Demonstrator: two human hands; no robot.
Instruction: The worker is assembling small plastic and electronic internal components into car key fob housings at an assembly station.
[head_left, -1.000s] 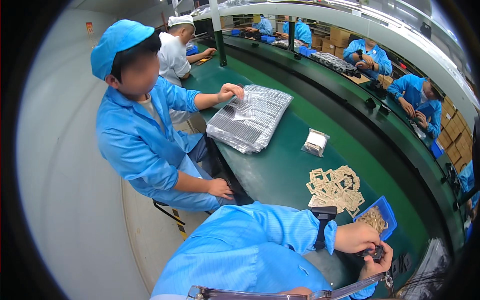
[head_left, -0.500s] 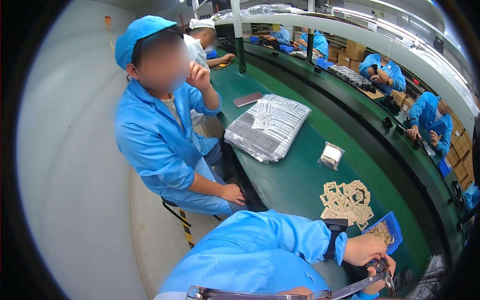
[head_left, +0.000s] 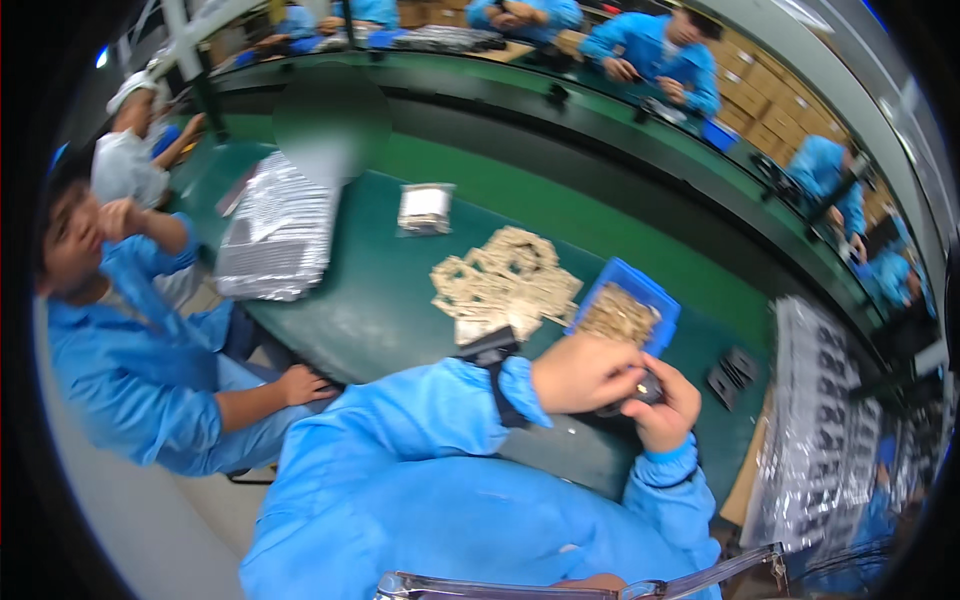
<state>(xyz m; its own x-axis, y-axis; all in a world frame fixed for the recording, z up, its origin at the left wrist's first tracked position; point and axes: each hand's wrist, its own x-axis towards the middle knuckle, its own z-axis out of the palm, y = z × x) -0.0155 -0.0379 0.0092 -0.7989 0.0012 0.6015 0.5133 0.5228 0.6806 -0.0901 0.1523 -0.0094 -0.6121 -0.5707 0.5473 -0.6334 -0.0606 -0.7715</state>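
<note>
The green tabletop [head_left: 390, 310] stretches across the view, curving at its edges, with several co-workers in blue [head_left: 660, 55] seated along its far side. At the left sits a nearer co-worker [head_left: 130, 350], 1 hand raised to the face and the other resting on the lap. Large clear-wrapped packs [head_left: 815, 430] showing rows of dark shapes lie at the right end. A silvery stack of plastic-covered sheets [head_left: 280, 235] lies beside the nearer co-worker. Toward the middle spreads a loose pile of tan frames [head_left: 505, 285], and just right of it stands a blue bin [head_left: 650, 285] holding small tan bits [head_left: 618, 318].

The person's 2 hands meet just in front of the bin. The right hand [head_left: 672, 408] has its grip closed around a small dark part [head_left: 649, 388] — thumb and fingers on either side. The left hand [head_left: 580, 372] bends its fingers in against that part, though blur makes it hard to say whether its grip pinches anything. A clear packet [head_left: 425, 208] lies beyond the pile, and small dark pieces [head_left: 732, 378] rest right of the hands.
</note>
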